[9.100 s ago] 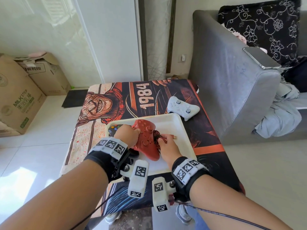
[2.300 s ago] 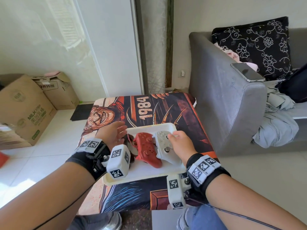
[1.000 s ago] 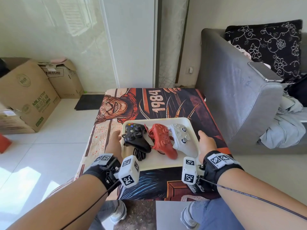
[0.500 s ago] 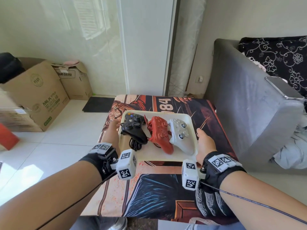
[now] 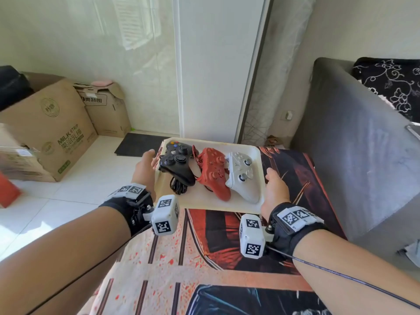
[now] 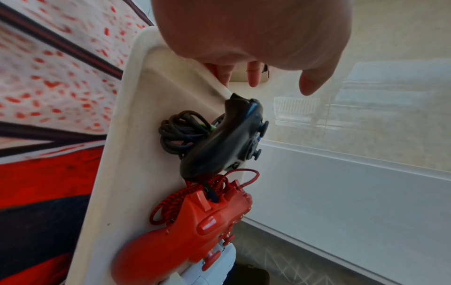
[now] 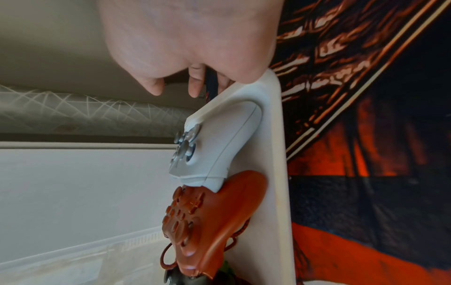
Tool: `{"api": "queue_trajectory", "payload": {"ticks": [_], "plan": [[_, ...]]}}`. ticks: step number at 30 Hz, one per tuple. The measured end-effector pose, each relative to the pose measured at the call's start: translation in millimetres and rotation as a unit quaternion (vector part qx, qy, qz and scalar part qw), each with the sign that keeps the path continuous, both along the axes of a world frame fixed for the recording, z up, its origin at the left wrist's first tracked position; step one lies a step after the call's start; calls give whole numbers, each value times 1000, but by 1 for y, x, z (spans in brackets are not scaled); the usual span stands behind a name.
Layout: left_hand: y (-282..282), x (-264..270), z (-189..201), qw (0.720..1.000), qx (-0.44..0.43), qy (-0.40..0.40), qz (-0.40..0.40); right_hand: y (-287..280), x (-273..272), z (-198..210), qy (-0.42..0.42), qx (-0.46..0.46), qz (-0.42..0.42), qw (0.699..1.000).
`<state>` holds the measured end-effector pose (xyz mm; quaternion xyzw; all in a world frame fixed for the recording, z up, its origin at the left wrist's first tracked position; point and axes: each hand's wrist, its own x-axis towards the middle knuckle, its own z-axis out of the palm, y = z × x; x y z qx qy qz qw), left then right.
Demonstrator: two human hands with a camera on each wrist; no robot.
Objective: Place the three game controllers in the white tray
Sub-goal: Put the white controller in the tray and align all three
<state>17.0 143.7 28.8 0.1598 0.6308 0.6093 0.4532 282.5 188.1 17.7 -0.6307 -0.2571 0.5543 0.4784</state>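
The white tray (image 5: 213,198) carries three controllers side by side: black (image 5: 176,163) on the left with its coiled cable, red (image 5: 212,171) in the middle, white (image 5: 242,176) on the right. My left hand (image 5: 144,164) holds the tray's left rim and my right hand (image 5: 273,187) holds its right rim. The tray hangs lifted over the far end of the table. In the left wrist view my fingers (image 6: 253,75) reach under the tray (image 6: 117,173) beside the black controller (image 6: 219,144). In the right wrist view the white controller (image 7: 214,144) and red controller (image 7: 207,221) lie against the tray (image 7: 273,135).
A printed cloth (image 5: 204,258) covers the table below the tray. A grey sofa arm (image 5: 354,155) stands close on the right. Cardboard boxes (image 5: 50,126) sit on the tiled floor at the left, a dark mat (image 5: 138,144) beyond the table.
Since the earlier frames the white controller has joined the others in the tray. Both hands took the tray by its sides, and it has risen and moved away toward the table's far end.
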Motion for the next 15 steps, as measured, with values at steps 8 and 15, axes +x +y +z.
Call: {"api": "queue_trajectory", "payload": {"ticks": [8,15], "plan": [[48,-28,-24,996,-48,-69,-19,52,-30,-26,-16,-13,6,1000],[68,-42,-46,997,-48,-68,-6,70,-39,-44,-52,-17,-8,998]]}}
